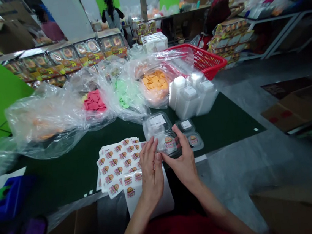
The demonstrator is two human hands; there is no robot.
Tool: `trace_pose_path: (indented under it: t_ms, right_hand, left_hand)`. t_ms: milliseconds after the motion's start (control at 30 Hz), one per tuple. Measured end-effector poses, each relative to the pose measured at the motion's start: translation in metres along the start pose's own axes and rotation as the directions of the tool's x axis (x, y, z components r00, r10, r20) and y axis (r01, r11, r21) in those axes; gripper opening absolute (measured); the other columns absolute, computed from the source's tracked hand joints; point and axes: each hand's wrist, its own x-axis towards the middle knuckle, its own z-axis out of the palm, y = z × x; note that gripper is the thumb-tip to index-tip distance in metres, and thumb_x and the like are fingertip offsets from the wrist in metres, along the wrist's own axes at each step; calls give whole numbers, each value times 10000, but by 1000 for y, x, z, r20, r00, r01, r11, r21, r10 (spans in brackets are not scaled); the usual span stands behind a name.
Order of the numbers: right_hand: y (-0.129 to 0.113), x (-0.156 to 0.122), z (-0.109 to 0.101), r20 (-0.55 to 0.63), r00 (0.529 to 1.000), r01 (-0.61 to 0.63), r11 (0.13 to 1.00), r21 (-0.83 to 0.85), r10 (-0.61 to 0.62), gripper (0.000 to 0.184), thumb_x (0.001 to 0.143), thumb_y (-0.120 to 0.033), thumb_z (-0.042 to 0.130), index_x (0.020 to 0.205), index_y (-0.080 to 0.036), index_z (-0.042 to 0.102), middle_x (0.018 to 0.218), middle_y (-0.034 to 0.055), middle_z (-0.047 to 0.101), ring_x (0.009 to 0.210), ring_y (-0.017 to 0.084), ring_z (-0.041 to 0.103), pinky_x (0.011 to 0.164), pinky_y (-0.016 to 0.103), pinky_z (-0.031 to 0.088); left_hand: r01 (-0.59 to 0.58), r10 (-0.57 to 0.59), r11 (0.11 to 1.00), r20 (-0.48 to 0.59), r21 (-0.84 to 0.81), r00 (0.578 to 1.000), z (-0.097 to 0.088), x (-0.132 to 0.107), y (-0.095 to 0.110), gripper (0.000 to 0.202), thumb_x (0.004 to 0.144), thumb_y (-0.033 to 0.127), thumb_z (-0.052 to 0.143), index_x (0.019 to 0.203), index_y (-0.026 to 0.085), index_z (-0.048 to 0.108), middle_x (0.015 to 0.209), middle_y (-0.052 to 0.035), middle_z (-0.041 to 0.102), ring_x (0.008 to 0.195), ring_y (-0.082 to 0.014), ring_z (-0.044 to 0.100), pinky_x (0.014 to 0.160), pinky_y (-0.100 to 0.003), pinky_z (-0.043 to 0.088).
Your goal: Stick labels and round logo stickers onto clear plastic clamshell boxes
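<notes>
Along the left side of the clear plastic container [164, 135], the fingers of the left hand [151, 165] are held nearly straight and close together; by the right hand [183, 157], the opposite side is cupped, with thumb and forefinger spread apart. Whether it is firmly gripped by either hand cannot be told. The container is placed near the table's [231, 118] near edge, and a burger sticker [169, 142] is borne on its lid. If the sides were squeezed unevenly, the thin plastic could be buckled or the sticker creased.

Just behind, a white barcode label [157, 121] is carried by a clear plastic section; whether it is joined to the container cannot be made out. Just beside the right hand, a second clear pack [194, 139] is set, which could be nudged toward the near edge by a wide swing of the fingers.

To the left, burger sticker sheets [115, 157] are piled askew, and a mostly bare backing sheet [164, 194] is extended past the near edge, where it could be dragged off by the left forearm.

Farther out, white containers [191, 99] are stacked close to the right edge and could be toppled by a bump. Beside them, orange pieces [155, 81], green pieces [124, 94] and pink pieces [95, 102] are held in open plastic bags; if tugged, their contents could be spilled.
</notes>
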Motion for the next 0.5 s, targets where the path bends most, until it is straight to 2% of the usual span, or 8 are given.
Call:
trace_pose_path:
  t_ms: [233,500]
  right_hand:
    - [-4,1,-12,-51,998,-35,999,-3,35,890,856,-295,797,1637,-321,371,1600,120,524,1393,322,541,1083,512,520]
    - [1,-1,-29,-76,992,-94,995,41,97,855,864,-340,805,1615,-305,397,1636,126,484,1416,326,527,1108,516,499]
  left_hand:
    - [-24,25,1000,22,-6,999,4,5,9,427,1123,399,395,1507,334,571,1601,-59,545,1534,-242,430,1304,-539,286]
    - [-6,6,1000,-13,4,1000,1,1,1,374,1109,380,450,1447,322,601,1524,-61,608,1507,-249,451,1294,-547,299]
